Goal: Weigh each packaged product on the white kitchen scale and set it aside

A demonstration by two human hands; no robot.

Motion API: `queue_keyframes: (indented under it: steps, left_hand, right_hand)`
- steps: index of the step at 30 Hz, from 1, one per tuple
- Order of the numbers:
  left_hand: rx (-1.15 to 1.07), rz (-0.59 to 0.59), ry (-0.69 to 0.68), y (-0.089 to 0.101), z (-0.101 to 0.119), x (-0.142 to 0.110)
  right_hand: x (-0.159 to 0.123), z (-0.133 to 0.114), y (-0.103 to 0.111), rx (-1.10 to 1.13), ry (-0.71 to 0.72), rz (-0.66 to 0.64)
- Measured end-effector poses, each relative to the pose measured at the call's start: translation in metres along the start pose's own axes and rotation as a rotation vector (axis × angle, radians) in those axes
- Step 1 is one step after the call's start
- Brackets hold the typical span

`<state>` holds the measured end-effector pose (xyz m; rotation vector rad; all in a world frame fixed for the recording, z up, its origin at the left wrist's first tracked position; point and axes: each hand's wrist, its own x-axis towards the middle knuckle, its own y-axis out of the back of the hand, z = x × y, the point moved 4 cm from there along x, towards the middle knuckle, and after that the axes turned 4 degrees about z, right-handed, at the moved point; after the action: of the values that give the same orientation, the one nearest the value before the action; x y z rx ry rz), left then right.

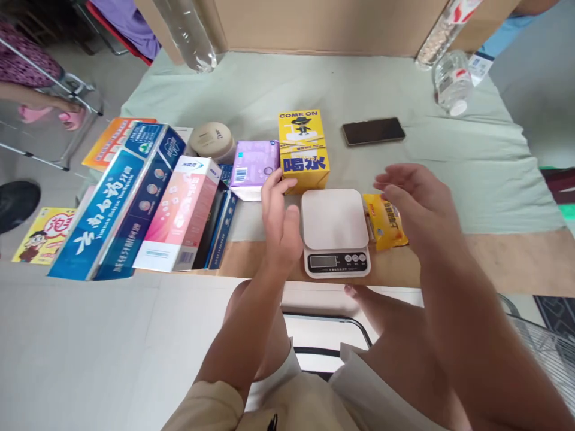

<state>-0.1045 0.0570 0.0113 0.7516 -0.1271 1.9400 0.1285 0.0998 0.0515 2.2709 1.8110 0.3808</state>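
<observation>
A small white kitchen scale (pixel 335 230) sits near the table's front edge with nothing on its platform. My left hand (pixel 278 218) hovers just left of it, fingers stretched out, holding nothing, its fingertips close to the yellow "COME ON" box (pixel 303 149). Above the scale's right side hangs my right hand (pixel 417 203), open and flat, partly over a yellow snack packet (pixel 384 221) that lies beside the scale.
Left of the scale lie a purple packet (pixel 254 164), a pink-white box (pixel 182 212), blue toothpaste boxes (pixel 119 200) and a round jar (pixel 211 140). A black phone (pixel 372 130) and plastic bottles (pixel 451 84) lie further back. A cardboard wall (pixel 323 27) bounds the far edge.
</observation>
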Motion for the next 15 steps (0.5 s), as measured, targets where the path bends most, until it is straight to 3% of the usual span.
queue_keyframes:
  steps: [4, 7, 10, 15]
  left_hand:
    - [0.003, -0.093, 0.033, -0.012, -0.013, 0.011]
    - [0.012, -0.11, 0.063, -0.018, -0.014, 0.015]
    - [0.0, -0.12, 0.089, -0.022, -0.013, 0.016]
    - [-0.099, -0.172, 0.2, -0.037, -0.024, 0.015]
  right_hand:
    - [0.044, -0.009, -0.073, -0.099, -0.111, -0.222]
    - [0.068, -0.003, -0.108, -0.123, -0.211, -0.306]
    - [0.077, 0.003, -0.116, -0.043, -0.26, -0.389]
    - [0.081, 0.011, -0.107, 0.079, -0.339, -0.465]
